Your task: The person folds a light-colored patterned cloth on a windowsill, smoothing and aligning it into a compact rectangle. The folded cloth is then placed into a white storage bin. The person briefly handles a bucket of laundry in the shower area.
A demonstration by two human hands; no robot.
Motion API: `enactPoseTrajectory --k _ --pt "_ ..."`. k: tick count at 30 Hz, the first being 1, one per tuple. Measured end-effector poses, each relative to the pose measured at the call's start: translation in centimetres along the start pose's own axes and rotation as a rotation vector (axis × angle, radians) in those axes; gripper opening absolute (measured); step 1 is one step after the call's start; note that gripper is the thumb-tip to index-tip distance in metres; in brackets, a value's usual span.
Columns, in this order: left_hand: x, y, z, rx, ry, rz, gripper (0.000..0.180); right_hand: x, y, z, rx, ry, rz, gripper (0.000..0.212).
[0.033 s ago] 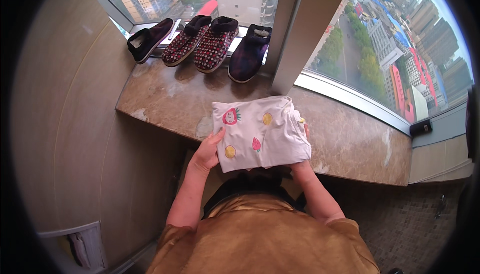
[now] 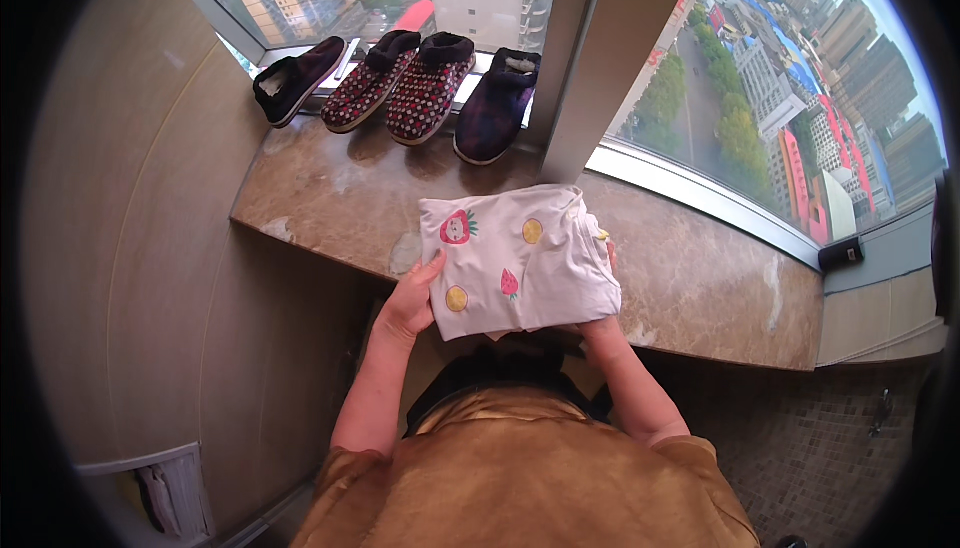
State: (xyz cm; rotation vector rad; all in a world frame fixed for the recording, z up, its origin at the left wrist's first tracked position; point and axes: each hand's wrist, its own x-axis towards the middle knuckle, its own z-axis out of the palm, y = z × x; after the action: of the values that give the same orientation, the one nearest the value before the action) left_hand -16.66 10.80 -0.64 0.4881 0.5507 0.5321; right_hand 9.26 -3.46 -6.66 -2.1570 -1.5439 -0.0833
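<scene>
A folded pale garment (image 2: 490, 258) printed with strawberries and yellow fruit slices is held flat in front of me, over the near edge of the stone windowsill. My left hand (image 2: 412, 298) grips its left side, thumb on top and fingers hidden beneath. At the right side, my right hand (image 2: 601, 328) supports it from below; most of that hand is covered by the cloth, with a bit of finger showing past the right edge. Loose folds bunch along the right end. What kind of garment it is cannot be made out.
On the brown stone windowsill (image 2: 700, 278) stand a dotted slipper (image 2: 432, 93), its dotted mate (image 2: 368, 88), a dark plaid slipper (image 2: 495, 113) and another dark slipper (image 2: 295, 83), all leaning against the window. A window post (image 2: 610, 68) rises beyond the garment. A small black object (image 2: 841, 254) sits far right.
The garment and both hands have shifted very slightly up and to the left. My hold on it looks the same.
</scene>
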Motion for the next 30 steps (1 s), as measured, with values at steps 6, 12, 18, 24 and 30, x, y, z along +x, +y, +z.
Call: enactPoseTrajectory --k 6,12,18,24,30 --pt "1.9 -0.7 -2.6 0.043 0.072 0.004 0.041 2.7 -0.6 -3.8 0.426 0.015 0.221 0.062" --pt "0.8 -1.0 -1.1 0.14 0.094 0.039 0.051 0.6 3.9 -4.9 0.36 0.18 0.137 0.025" --pt "-2.0 -1.2 0.5 0.223 0.136 0.121 0.07 0.3 2.1 -7.4 0.526 0.102 0.369 0.021" --pt "-3.5 -2.9 0.1 0.229 0.193 0.186 0.083 0.2 2.0 -5.7 0.402 0.007 0.372 0.019" --pt "-4.2 -3.3 0.5 0.211 0.239 0.214 0.086 0.6 3.1 -5.5 0.693 0.001 0.443 0.014"
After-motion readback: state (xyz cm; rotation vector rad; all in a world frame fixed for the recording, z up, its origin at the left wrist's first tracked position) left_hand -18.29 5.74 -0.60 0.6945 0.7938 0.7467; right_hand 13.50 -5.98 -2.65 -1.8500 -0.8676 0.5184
